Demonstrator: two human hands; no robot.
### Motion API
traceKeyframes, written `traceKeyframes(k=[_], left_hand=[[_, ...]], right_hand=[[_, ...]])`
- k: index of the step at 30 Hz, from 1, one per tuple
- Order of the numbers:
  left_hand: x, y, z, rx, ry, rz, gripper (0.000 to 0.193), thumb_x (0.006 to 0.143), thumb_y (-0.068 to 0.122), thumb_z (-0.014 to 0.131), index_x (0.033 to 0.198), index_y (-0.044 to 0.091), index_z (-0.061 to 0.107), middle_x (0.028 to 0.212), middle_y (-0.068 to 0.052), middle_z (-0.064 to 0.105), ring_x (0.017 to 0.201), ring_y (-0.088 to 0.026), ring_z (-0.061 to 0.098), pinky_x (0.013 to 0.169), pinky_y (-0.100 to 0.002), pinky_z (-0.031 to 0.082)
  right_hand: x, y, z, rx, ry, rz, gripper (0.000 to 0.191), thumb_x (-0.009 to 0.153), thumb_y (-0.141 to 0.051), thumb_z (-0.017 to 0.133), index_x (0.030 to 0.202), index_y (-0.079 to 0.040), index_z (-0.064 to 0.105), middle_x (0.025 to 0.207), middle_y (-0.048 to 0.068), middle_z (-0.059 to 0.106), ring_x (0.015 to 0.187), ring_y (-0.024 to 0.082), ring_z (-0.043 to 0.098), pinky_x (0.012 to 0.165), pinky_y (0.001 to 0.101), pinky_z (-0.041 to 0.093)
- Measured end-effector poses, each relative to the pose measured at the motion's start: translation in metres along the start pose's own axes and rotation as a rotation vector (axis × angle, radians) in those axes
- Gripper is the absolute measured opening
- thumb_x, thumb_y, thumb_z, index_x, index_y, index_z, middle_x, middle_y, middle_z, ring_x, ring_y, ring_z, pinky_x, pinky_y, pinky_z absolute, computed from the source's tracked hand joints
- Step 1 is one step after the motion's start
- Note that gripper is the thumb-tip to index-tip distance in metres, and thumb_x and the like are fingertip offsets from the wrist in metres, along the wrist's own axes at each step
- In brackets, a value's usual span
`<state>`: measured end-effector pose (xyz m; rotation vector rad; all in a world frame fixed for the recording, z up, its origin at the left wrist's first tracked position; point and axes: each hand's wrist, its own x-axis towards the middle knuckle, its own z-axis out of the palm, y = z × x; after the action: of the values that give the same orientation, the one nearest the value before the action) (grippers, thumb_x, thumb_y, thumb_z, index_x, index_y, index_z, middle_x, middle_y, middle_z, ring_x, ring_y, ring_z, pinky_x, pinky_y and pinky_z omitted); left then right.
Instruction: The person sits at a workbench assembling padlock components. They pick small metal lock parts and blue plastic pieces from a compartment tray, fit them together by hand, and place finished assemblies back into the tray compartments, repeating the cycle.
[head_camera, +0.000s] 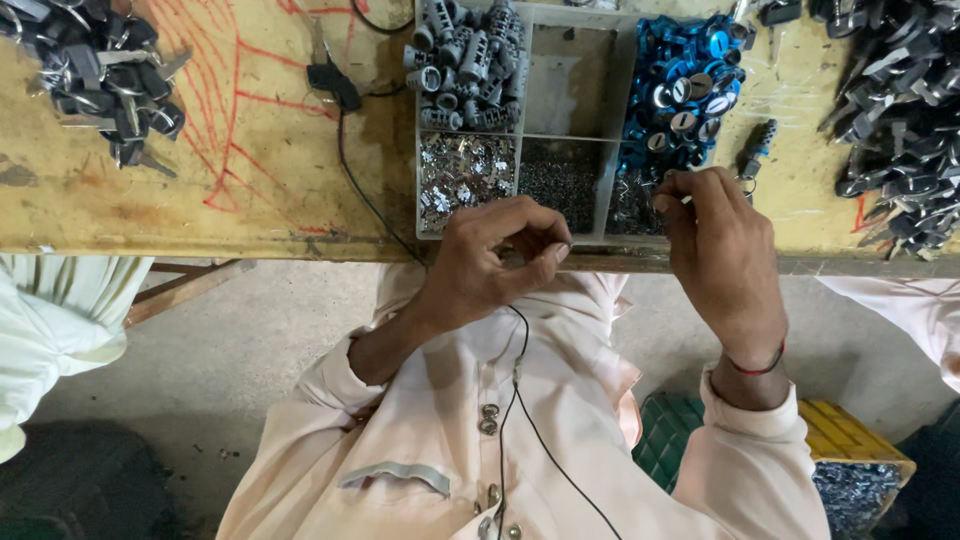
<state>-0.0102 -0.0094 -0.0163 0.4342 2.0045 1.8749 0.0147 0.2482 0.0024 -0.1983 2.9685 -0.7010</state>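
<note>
My left hand (495, 262) hovers at the table's front edge, its fingers curled and thumb and forefinger pinched on a small part that is mostly hidden. My right hand (722, 250) reaches over the grey divided tray (575, 135), and its fingertips pinch a tiny metal piece above the front right compartment of small shiny parts (632, 205). The tray also holds grey lock cylinders (465, 60), silver stamped pieces (465, 180) and fine dark bits (560, 180). Blue round caps (685, 85) are heaped along the tray's right side.
A worn yellow wooden table (250, 170) carries piles of dark keys and lock parts at far left (105, 75) and far right (900, 110). A black cable (350, 170) runs across it. Other people's pale sleeves (60, 320) flank me. A yellow crate (850, 460) stands below right.
</note>
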Motion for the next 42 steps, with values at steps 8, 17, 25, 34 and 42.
traceKeyframes(k=[8, 17, 25, 34, 42], left_hand=[[0.001, 0.004, 0.001, -0.001, -0.02, -0.038, 0.014, 0.097, 0.015, 0.074, 0.104, 0.004, 0.071, 0.095, -0.002, 0.071, 0.08, -0.006, 0.068, 0.07, -0.023, 0.058], [0.001, 0.003, -0.001, 0.004, -0.038, -0.065, 0.015, 0.097, 0.018, 0.073, 0.105, 0.004, 0.071, 0.094, -0.002, 0.072, 0.078, -0.006, 0.068, 0.07, -0.023, 0.057], [-0.007, -0.002, 0.02, -0.5, 0.039, -0.19, 0.024, 0.103, 0.02, 0.067, 0.116, 0.0, 0.065, 0.103, -0.005, 0.071, 0.09, -0.009, 0.072, 0.077, -0.026, 0.064], [-0.015, -0.01, 0.003, -0.637, -0.096, -0.231, 0.021, 0.104, 0.011, 0.068, 0.117, -0.005, 0.066, 0.104, -0.008, 0.07, 0.092, -0.013, 0.072, 0.081, -0.029, 0.064], [-0.016, -0.006, 0.0, -0.6, -0.09, -0.187, 0.021, 0.102, 0.015, 0.07, 0.113, -0.004, 0.066, 0.104, -0.007, 0.07, 0.09, -0.009, 0.07, 0.076, -0.025, 0.062]], right_hand=[[0.012, -0.013, -0.009, -0.148, -0.139, 0.021, 0.011, 0.097, -0.015, 0.074, 0.099, -0.007, 0.067, 0.091, 0.009, 0.063, 0.073, 0.032, 0.064, 0.062, 0.0443, 0.048], [0.002, 0.0, -0.002, 0.042, 0.0, 0.032, 0.01, 0.099, -0.003, 0.074, 0.108, -0.004, 0.068, 0.099, 0.01, 0.068, 0.079, 0.025, 0.07, 0.067, 0.0375, 0.051], [-0.009, -0.058, 0.011, 0.829, 0.179, -0.027, 0.015, 0.098, 0.005, 0.073, 0.108, 0.004, 0.062, 0.107, 0.01, 0.062, 0.081, 0.01, 0.067, 0.068, 0.0207, 0.057], [-0.022, -0.055, 0.016, 0.882, -0.015, 0.08, 0.011, 0.097, 0.005, 0.072, 0.104, 0.004, 0.065, 0.106, 0.009, 0.062, 0.084, 0.01, 0.068, 0.072, 0.0227, 0.056], [-0.019, -0.063, 0.028, 0.544, 0.239, -0.189, 0.023, 0.09, 0.009, 0.078, 0.107, 0.0, 0.065, 0.103, 0.013, 0.065, 0.082, 0.017, 0.067, 0.071, 0.0265, 0.054]])
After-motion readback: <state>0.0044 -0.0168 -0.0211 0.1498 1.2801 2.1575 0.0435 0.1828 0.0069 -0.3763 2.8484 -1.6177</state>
